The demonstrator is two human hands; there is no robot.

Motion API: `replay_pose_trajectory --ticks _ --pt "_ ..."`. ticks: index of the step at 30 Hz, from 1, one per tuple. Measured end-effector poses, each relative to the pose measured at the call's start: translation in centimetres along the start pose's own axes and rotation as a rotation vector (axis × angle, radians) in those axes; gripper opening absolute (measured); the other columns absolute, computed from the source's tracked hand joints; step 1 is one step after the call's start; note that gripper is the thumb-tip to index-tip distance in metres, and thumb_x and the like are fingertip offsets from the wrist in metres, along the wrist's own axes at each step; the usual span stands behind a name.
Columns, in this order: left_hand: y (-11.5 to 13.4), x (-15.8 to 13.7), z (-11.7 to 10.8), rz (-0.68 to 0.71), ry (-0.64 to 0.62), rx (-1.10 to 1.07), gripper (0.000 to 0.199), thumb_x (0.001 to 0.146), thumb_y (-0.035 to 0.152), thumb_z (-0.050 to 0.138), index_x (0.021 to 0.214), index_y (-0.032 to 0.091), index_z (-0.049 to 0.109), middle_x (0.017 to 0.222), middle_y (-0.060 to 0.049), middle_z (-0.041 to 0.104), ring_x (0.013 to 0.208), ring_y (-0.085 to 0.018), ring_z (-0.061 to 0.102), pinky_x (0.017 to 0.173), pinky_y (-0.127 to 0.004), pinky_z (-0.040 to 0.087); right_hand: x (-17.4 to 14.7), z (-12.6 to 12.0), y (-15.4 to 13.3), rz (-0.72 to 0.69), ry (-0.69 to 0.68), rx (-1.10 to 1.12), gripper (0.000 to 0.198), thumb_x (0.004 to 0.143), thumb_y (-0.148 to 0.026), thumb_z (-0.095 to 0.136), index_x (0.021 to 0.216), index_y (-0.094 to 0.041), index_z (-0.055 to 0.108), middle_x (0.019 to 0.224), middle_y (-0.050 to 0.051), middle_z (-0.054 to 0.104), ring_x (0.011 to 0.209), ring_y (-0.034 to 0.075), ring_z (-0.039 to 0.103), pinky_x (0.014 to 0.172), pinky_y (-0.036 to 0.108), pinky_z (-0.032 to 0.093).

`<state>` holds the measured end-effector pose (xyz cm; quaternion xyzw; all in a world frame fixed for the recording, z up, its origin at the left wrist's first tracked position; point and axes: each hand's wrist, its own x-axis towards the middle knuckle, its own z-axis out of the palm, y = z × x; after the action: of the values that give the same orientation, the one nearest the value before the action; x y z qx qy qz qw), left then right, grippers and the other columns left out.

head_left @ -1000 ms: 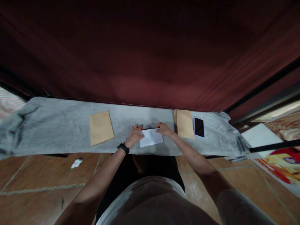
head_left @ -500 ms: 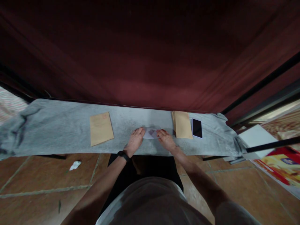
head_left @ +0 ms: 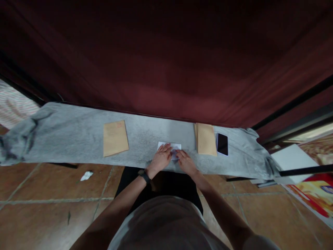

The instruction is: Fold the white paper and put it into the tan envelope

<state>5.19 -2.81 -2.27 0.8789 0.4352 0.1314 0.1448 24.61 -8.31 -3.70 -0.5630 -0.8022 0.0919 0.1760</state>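
Observation:
A small white paper (head_left: pixel 177 146), apparently folded, with a pinkish-purple mark, lies on the grey cloth directly in front of me. Across its left part rests my left hand (head_left: pixel 160 159), its fingers stretched out flat over the sheet. My right hand (head_left: pixel 186 162) touches the lower right part with extended fingertips. Both hands cover some of the paper, so its full outline is hidden. A dark wristband (head_left: pixel 144 175) is on my left wrist.
A brown envelope (head_left: pixel 116 139) lies to the left. On the right, a stack of brown envelopes (head_left: pixel 206 139) sits beside a phone (head_left: pixel 222 144). A dark red curtain (head_left: pixel 166 86) rises along the back edge of the cloth-covered table (head_left: pixel 78 139). Crumpled white tissue (head_left: pixel 86 175) lies on the tiled floor.
My left hand has moved from the paper's left end to lie over it. The right hand has shifted slightly lower. More of the paper's upper edge shows now. The camera view has tilted slightly.

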Motion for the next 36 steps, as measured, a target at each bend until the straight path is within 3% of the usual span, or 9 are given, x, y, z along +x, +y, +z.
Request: replay_pose_trajectory --ticks 4,8,11,15,19,26,31,36 --pt "0.5 0.7 1.5 -0.028 0.0 0.073 0.05 0.101 0.026 0.037 0.148 0.011 0.046 0.159 -0.014 0.041 0.151 -0.025 0.031 0.123 -0.045 0.027 0.1 -0.1 0.4 0.038 -0.011 0.09 0.05 0.074 0.007 0.042 0.108 -0.019 0.067 0.137 0.008 0.064 0.13 0.018 0.056 0.114 0.036 0.044" --pt "0.1 0.5 2.5 -0.043 0.007 0.123 0.053 0.102 0.027 0.032 0.151 0.01 0.043 0.161 -0.013 0.037 0.152 -0.025 0.027 0.124 -0.045 0.025 2.0 0.8 -0.2 0.138 0.064 0.169 0.045 0.087 -0.003 0.041 0.121 -0.018 0.067 0.137 0.009 0.065 0.129 0.019 0.059 0.114 0.038 0.046" --pt "-0.1 0.4 2.9 -0.019 0.005 0.17 0.055 0.1 0.023 0.031 0.152 0.006 0.039 0.16 -0.016 0.038 0.152 -0.025 0.027 0.125 -0.044 0.023 3.6 2.0 -1.5 0.128 0.107 0.15 0.046 0.1 -0.019 0.036 0.14 -0.012 0.056 0.147 0.014 0.056 0.138 0.022 0.051 0.117 0.042 0.042" --pt "-0.1 0.1 3.2 -0.035 -0.025 0.229 0.058 0.097 0.017 0.03 0.153 0.002 0.035 0.16 -0.019 0.036 0.153 -0.024 0.026 0.125 -0.042 0.022 3.8 3.4 -3.0 0.097 0.066 0.021 0.053 0.106 -0.031 0.028 0.154 -0.012 0.039 0.158 0.014 0.042 0.148 0.023 0.037 0.122 0.048 0.033" --pt "0.0 -0.5 3.3 -0.081 0.002 0.217 0.059 0.098 0.016 0.027 0.155 0.003 0.032 0.162 -0.018 0.033 0.154 -0.024 0.022 0.126 -0.043 0.021 2.8 3.7 -3.3 0.153 0.048 -0.08 0.055 0.107 -0.036 0.026 0.155 -0.012 0.037 0.159 0.014 0.039 0.151 0.023 0.031 0.123 0.048 0.028" --pt "-0.1 -2.1 3.0 -0.141 0.126 0.128 0.06 0.1 0.027 0.032 0.156 0.006 0.031 0.162 -0.018 0.033 0.153 -0.026 0.022 0.126 -0.047 0.021 2.1 3.7 -3.2 0.178 0.069 -0.171 0.054 0.106 -0.034 0.035 0.152 -0.006 0.041 0.16 0.02 0.036 0.151 0.028 0.031 0.121 0.05 0.03" --pt "-0.1 -3.3 2.7 -0.154 0.135 0.116 0.06 0.102 0.034 0.035 0.153 0.003 0.036 0.161 -0.02 0.034 0.153 -0.028 0.022 0.126 -0.047 0.021 1.4 3.4 -2.8 0.199 0.116 -0.193 0.054 0.106 -0.031 0.033 0.152 -0.003 0.038 0.159 0.023 0.037 0.15 0.029 0.032 0.12 0.053 0.031" --pt "-0.2 -3.7 2.6 -0.137 0.129 0.143 0.058 0.102 0.031 0.035 0.151 0.0 0.039 0.161 -0.022 0.03 0.153 -0.03 0.02 0.126 -0.049 0.021 3.1 1.9 -4.3 0.237 0.059 -0.214 0.052 0.106 -0.031 0.032 0.15 -0.005 0.044 0.159 0.021 0.038 0.151 0.033 0.03 0.123 0.061 0.017"
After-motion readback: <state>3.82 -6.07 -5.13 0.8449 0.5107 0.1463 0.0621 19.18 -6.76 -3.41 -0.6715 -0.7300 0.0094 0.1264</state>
